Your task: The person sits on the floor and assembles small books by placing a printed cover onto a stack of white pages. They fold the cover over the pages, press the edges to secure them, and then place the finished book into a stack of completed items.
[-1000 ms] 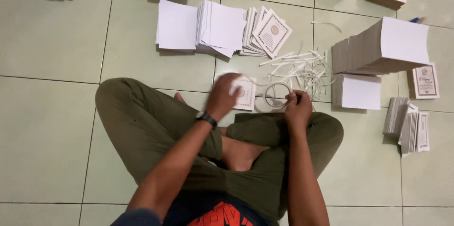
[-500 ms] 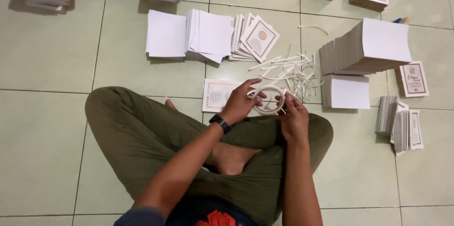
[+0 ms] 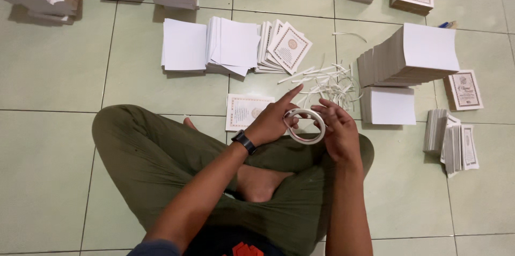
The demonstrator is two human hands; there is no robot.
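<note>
The person sits cross-legged on the pale green tiled floor (image 3: 53,170), both hands raised just over the knees. Between them is a roll of white tape (image 3: 304,125), a thin ring held on edge in front of the right knee. The left hand (image 3: 274,119), with a dark watch (image 3: 243,141) at the wrist, has its grip closed on the ring's near-left rim, thumb and lower fingers pinching it while the forefinger points straight out toward the clutter ahead. The right hand (image 3: 337,130) cups the ring's other side, its grip also holding the tape, fingertips curled against the outer edge.

Just beyond the left hand lies a single printed card (image 3: 245,110) with an ornate border, flat on the floor. Past the tape is a loose heap of white paper strips (image 3: 328,80). To the right of the strips stands a tall, leaning stack of blank white sheets (image 3: 413,55), with a lower white stack (image 3: 390,106) just before it. Farther ahead, a fanned pile of bordered cards (image 3: 287,47) touches a spread of white sheets (image 3: 228,46). More card stacks (image 3: 455,141) stand at the far right.
</note>
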